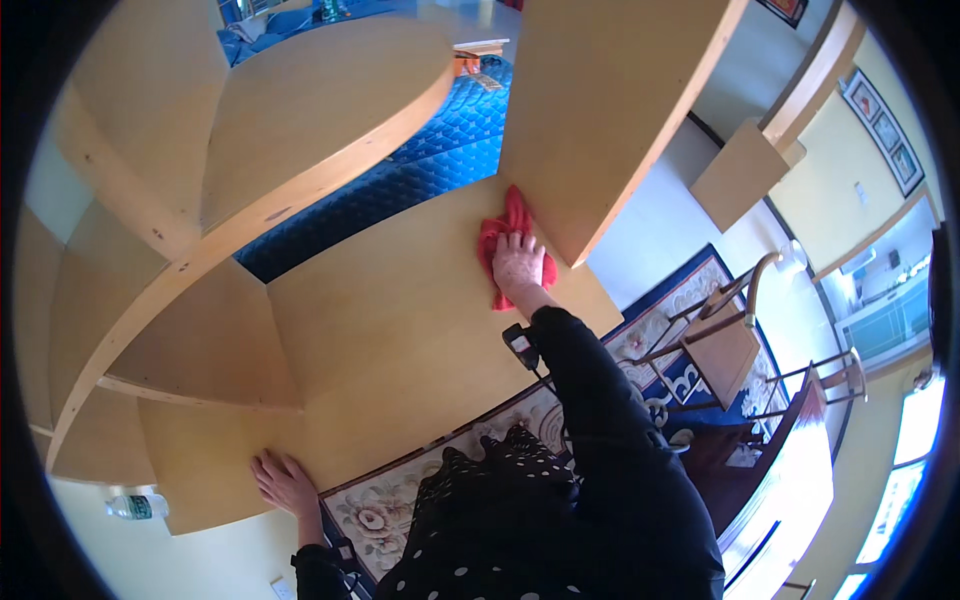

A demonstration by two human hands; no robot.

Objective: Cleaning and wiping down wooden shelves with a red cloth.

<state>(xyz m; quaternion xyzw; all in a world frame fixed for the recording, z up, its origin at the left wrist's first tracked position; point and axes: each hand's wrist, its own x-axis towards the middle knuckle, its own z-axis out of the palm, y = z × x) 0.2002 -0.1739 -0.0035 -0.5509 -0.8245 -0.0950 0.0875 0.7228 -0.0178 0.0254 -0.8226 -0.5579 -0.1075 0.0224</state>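
Note:
My right hand (519, 264) presses a crumpled red cloth (516, 206) onto a light wooden shelf board (375, 322), beside the foot of an upright wooden panel (592, 112). Part of the cloth is hidden under the palm and fingers. Down at the left, my left hand (283, 481) rests on the near edge of the same board with nothing in it. A clear plastic bottle (140, 507) with a green label shows to the left of that hand.
Curved wooden shelves (322, 112) rise on the left. Behind the board lies a blue quilted mattress (450, 157). To the right, a wooden chair (716, 345) stands on a patterned rug (637, 341), near a dark glossy table (787, 480). A small black device (520, 343) hangs by my right sleeve.

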